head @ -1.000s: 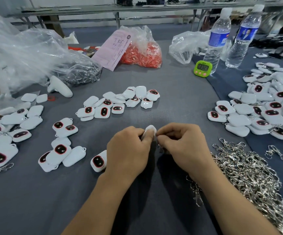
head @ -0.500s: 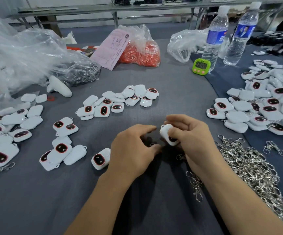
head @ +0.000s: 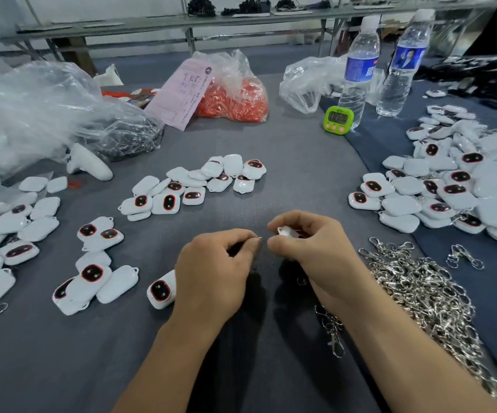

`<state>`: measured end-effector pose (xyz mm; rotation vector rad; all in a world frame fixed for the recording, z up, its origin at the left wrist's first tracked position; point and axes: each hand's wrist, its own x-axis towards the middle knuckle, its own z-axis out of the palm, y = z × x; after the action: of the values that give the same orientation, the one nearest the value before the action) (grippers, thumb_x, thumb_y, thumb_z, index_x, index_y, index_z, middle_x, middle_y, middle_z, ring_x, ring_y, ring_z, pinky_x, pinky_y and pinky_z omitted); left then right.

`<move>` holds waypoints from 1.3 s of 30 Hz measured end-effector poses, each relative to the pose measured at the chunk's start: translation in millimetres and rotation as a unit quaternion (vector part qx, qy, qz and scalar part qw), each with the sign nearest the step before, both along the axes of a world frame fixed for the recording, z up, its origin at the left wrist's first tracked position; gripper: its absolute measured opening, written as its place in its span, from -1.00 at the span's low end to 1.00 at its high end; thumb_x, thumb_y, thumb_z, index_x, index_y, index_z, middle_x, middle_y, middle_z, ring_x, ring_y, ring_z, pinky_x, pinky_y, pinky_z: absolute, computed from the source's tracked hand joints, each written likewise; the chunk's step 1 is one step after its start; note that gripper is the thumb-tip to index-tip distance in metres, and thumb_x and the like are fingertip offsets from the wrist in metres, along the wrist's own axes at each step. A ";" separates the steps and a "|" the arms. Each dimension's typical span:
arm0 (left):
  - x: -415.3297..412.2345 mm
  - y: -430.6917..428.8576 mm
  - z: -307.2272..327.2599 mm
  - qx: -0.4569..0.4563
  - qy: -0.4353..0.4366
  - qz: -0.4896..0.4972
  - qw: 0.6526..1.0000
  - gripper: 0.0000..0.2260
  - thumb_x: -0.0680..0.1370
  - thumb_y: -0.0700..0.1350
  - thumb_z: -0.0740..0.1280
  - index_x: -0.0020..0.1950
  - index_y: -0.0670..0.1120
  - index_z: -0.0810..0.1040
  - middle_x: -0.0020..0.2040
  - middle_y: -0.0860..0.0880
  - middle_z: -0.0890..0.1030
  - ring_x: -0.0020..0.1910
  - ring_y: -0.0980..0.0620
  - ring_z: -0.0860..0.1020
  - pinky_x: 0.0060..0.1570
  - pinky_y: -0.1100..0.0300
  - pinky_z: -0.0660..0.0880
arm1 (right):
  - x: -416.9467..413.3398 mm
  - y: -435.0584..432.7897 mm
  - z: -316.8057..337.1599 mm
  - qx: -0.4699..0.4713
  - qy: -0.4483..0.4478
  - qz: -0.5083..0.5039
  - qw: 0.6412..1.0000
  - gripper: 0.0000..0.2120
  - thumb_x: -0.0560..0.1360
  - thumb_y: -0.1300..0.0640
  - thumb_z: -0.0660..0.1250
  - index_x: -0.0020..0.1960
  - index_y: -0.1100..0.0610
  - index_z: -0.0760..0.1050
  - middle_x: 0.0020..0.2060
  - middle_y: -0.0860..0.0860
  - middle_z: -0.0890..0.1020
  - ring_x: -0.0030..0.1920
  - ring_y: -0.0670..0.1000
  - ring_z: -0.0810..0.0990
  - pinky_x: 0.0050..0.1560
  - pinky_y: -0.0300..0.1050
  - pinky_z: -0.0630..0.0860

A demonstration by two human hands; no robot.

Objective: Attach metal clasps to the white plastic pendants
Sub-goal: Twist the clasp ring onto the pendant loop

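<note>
Both hands are raised just above the grey bench (head: 286,162), close together but not touching. Left hand (head: 214,269) has its fingers curled and pinches a thin silver metal piece (head: 259,238) between thumb and forefinger; only the tip shows, pointing toward the other hand. Right hand (head: 313,251) curls round a white pendant (head: 287,232), gripping it between thumb and fingers, so most of it is hidden. A heap of metal clasps (head: 420,296) lies on the bench just right of the right forearm, and a single clasp (head: 334,335) lies beside that wrist. One loose pendant (head: 160,290), dark red-rimmed window up, lies just beside the left hand. More pendants lie in a cluster beyond the hands (head: 193,186), in groups at the left (head: 26,231) and in a big heap at the right (head: 450,189). Farther back stands a green digital timer (head: 338,119) whose display begins 00; the later digits are blurred. Behind it stand two clear water bottles (head: 360,70) (head: 402,61) with blue labels, their writing too small to read. A pink printed slip (head: 181,93) leans on a clear bag of orange-red pieces (head: 238,99); its text cannot be read either. Crumpled clear plastic bags (head: 32,114) fill the left side, with a white handheld device (head: 89,165) lying at their edge.
</note>
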<state>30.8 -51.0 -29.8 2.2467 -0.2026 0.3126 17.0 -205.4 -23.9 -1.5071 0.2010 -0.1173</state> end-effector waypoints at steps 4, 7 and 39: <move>2.6 -4.9 0.0 -0.132 0.055 -0.050 0.988 -0.86 0.52 -0.10 0.46 -0.18 0.11 0.73 -0.31 0.18 0.69 -0.31 0.23 0.63 -0.28 0.39 0.49 | 1.1 5.8 2.3 -0.008 0.018 0.012 1.000 -0.85 0.37 0.32 0.46 -0.28 0.09 0.66 -0.41 0.04 0.54 -0.32 0.02 0.42 -0.28 -0.03 0.34; 4.1 -4.0 0.3 -0.161 0.059 -0.049 0.984 -0.87 0.49 -0.11 0.49 -0.19 0.13 0.73 -0.32 0.16 0.69 -0.31 0.20 0.65 -0.28 0.38 0.53 | 1.3 5.9 4.0 -0.028 0.021 0.019 0.999 -0.80 0.44 0.32 0.41 -0.31 0.10 0.64 -0.43 0.06 0.52 -0.35 0.04 0.42 -0.34 -0.05 0.31; -2.8 -4.3 1.3 -0.070 -0.040 -0.031 0.996 -0.82 0.47 -0.16 0.52 -0.03 0.13 0.74 -0.17 0.34 0.68 -0.13 0.39 0.63 -0.06 0.52 0.48 | 0.4 4.1 -2.1 -0.306 -0.027 -0.030 0.951 -0.88 0.36 0.11 0.51 -0.29 -0.09 0.67 -0.40 -0.19 0.65 -0.31 -0.19 0.61 -0.23 -0.26 0.51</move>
<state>28.0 -55.3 -28.6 2.0876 -0.2826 0.3725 17.5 -201.3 -26.0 -2.1131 0.1746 -0.2897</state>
